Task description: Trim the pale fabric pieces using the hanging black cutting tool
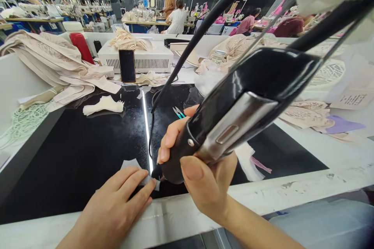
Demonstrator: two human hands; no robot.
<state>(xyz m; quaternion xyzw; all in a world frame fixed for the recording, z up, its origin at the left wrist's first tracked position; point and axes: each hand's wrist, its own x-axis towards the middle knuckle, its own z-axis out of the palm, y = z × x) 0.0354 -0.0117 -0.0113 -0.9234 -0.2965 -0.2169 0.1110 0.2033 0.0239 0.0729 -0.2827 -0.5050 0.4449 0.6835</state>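
Note:
My right hand [209,186] is wrapped round a thick black corded hand tool [233,105] with a silver lever on its side. The tool slants down to the left, and its dark tip is at a small grey piece of material [133,164] on the black work surface. My left hand [119,196] lies with fingers stretched out over that grey piece, fingertips close beside the tip. Its fingers hide much of the piece. Whether the tip touches the material I cannot tell. Just beyond my right hand lie teal-handled thread snips [178,113].
A white fabric scrap [103,105] lies at the back left, another white scrap [249,160] to the right. Beige garment pieces [58,60] are heaped at left. A phone [127,65] leans on a white box [146,60]. A black cable [193,42] hangs across the view.

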